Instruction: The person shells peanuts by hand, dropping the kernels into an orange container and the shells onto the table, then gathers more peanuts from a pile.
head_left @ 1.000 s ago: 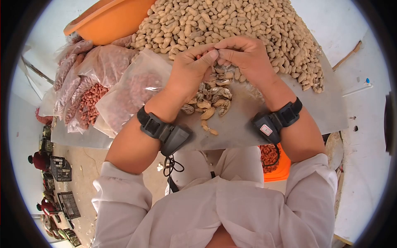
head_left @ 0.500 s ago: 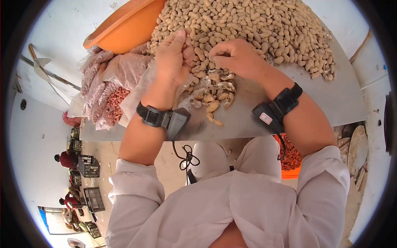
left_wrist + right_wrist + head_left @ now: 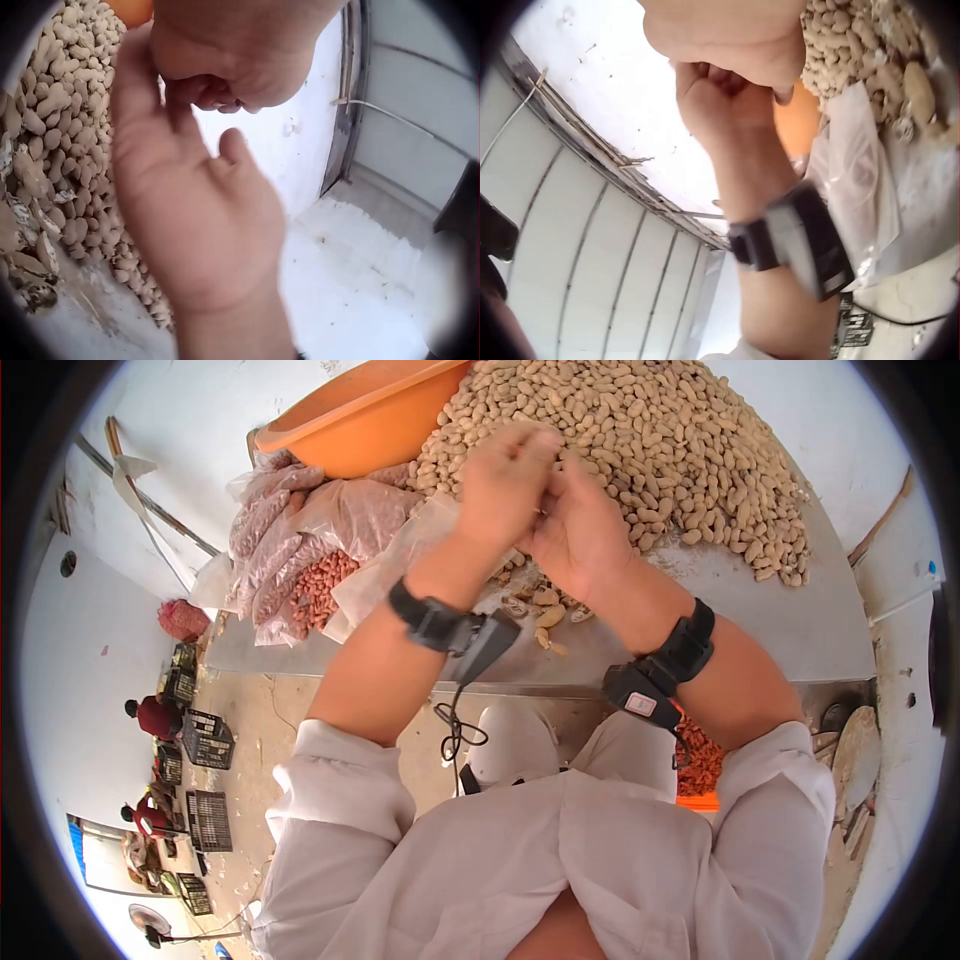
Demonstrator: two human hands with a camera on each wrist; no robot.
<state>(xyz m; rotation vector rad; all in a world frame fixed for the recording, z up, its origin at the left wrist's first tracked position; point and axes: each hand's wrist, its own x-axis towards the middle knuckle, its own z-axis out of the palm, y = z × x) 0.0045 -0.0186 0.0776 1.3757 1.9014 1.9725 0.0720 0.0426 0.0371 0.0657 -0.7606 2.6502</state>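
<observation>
Over the near edge of a heap of unshelled peanuts (image 3: 690, 470), my two hands meet. My left hand (image 3: 500, 485) has its fingers curled, and a small reddish spot, like a peanut kernel, shows between them in the head view. My right hand (image 3: 580, 535) is turned palm inward with fingers stretched, their tips reaching behind the left hand. In the left wrist view the right palm (image 3: 206, 232) looks bare, its thumb raised apart. The right wrist view shows curled left fingers (image 3: 712, 94) under the right hand. Empty peanut shells (image 3: 548, 615) lie on the metal table below.
An orange basin (image 3: 360, 435) leans at the heap's left. Plastic bags of red kernels (image 3: 320, 585) lie in front of it. Under the metal table (image 3: 760, 650) stands an orange tub of reddish kernels (image 3: 700, 760). Black crates (image 3: 208, 820) and people are at far left.
My hands were together at the shells, then parted, the left palm turning up. Now they have come together again higher over the heap, the right palm turned inward.
</observation>
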